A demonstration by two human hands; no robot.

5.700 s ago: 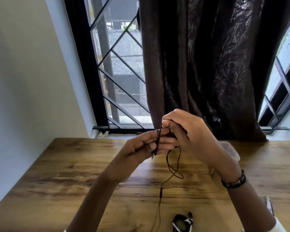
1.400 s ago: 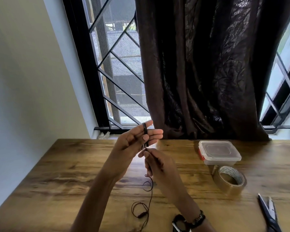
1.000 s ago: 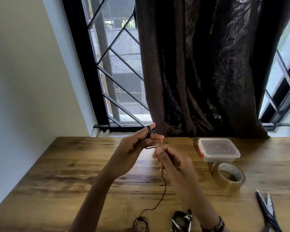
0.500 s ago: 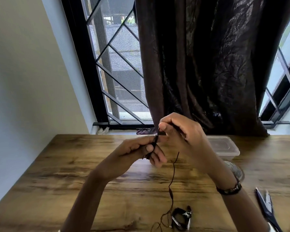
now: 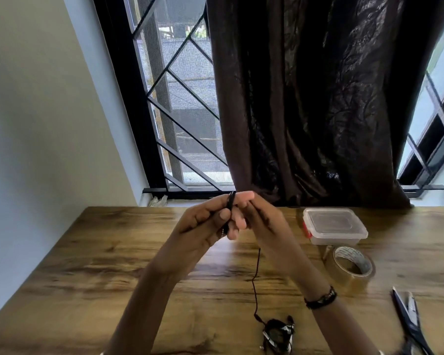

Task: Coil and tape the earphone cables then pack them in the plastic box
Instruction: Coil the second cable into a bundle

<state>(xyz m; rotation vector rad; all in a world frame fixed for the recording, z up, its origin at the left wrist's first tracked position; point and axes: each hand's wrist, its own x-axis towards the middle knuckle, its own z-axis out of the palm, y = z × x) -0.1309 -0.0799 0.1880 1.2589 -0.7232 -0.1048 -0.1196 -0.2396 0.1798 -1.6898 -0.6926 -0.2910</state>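
1. Nearest me, at the table's [image 5: 92,272] front edge, lies a coiled earphone bundle [image 5: 277,335], already bound, resting on the wood between my forearms.
2. To my right, the scissors [image 5: 408,319] lie flat near the same edge, well apart from both hands.
3. From just beside the bundle a black earphone cable [image 5: 254,283] rises off the table up towards my hands.
4. My right hand [image 5: 264,226] is raised above the table, fingers curled; the cable runs up under it, but I cannot tell whether they actually pinch it.
5. My left hand [image 5: 205,224] touches the right, its thumb and fingers pinching the wound part of the cable, whose dark loop stands upright over my fingers.
6. Farther right, the tape roll [image 5: 350,267] sits just in front of the plastic box [image 5: 335,226], lid on.
7. Beyond the table hangs a dark curtain [image 5: 318,98].
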